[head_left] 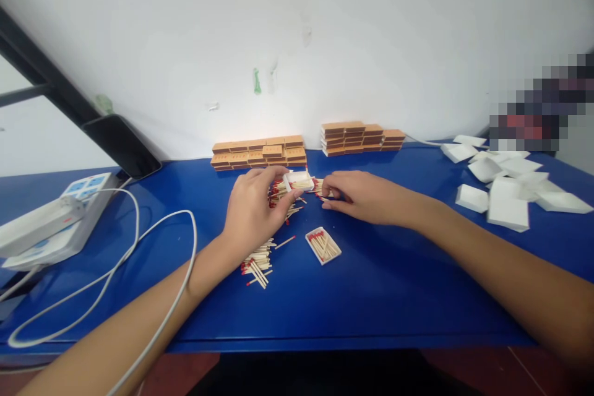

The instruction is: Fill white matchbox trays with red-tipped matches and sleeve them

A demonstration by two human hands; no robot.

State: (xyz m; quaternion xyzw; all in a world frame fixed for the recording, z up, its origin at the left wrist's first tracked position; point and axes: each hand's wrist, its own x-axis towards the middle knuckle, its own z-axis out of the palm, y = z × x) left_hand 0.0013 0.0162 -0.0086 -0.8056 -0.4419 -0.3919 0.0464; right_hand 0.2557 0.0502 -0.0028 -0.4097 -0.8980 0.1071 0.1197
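My left hand (255, 207) grips a small white matchbox tray (298, 182) between thumb and fingers, and a few matches show inside it. Loose red-tipped matches (292, 213) lie in a heap beneath and around that tray. Just to the right, my right hand (355, 195) is closed over the heap's right edge, its fingertips bent together; what they pinch, if anything, is too small to make out. A second white tray (323, 245) holding matches rests on the table in front of the hands. Nearer the left forearm lies another pile of matches (258, 263).
Closed matchboxes stand in rows (257, 154) and a stack (355, 139) along the wall. Several white trays (508, 198) lie scattered at the right. On the left are a power strip (78, 216), a dark phone-like slab (123, 145) and a white cable (192, 241) crossing my left forearm.
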